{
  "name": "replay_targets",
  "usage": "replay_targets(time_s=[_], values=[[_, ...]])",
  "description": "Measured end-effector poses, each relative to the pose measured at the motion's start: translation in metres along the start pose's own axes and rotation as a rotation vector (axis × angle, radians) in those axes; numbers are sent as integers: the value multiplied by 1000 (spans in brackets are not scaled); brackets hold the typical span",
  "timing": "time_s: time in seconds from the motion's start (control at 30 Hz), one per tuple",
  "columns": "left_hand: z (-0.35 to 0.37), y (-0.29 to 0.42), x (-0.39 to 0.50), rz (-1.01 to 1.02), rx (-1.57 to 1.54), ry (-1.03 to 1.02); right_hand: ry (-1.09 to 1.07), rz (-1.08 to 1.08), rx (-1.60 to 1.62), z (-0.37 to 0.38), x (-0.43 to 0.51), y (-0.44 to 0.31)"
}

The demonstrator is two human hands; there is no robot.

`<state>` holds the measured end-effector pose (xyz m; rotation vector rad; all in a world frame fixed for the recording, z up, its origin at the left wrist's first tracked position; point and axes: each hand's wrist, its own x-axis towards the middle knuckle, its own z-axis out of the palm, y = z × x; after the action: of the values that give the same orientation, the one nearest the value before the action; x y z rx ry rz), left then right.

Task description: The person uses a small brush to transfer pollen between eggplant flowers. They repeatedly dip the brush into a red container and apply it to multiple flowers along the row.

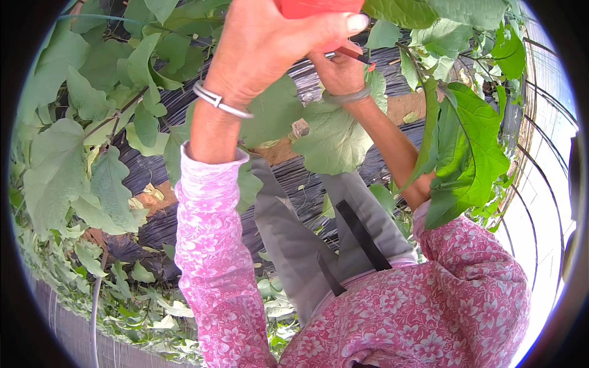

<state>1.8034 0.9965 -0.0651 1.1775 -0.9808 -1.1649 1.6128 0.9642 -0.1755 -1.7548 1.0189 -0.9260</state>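
At the top edge of the view my left hand [271, 41], with a silver bracelet at the wrist, grips a red plastic container [317, 7], its thumb laid across the near side. The frame cuts off the container's upper part. Just below and behind it is my right hand [341, 71], wearing a grey-green bangle. Its fingers are closed around a thin red-and-black stick-like tool [353, 54], possibly a small brush, with a reddish tip pointing to the right. The container partly hides these fingers. Broad eggplant-like leaves [336, 138] hang below the hands.
Large leaves [469, 152] overlap my right forearm. Dense leafy plants [55, 170] stand at the left. Dark plastic film [152, 239] covers much of the soil around my legs. A translucent greenhouse wall with curved ribs [538, 184] runs along the right.
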Motion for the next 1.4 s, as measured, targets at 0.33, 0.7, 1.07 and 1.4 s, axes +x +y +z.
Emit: replay_targets(time_s=[0.33, 0.7, 1.07, 1.4], values=[[81, -43, 7, 273, 105, 103, -297, 191, 239, -10, -39, 16], [102, -44, 3, 134, -13, 43, -402, 125, -250, 13, -9, -15], [105, -46, 9, 149, -53, 45, -188, 238, -46, -5, 8, -4], [95, -41, 7, 91, 15, 11, -485, 28, -185, -18, 14, 19]])
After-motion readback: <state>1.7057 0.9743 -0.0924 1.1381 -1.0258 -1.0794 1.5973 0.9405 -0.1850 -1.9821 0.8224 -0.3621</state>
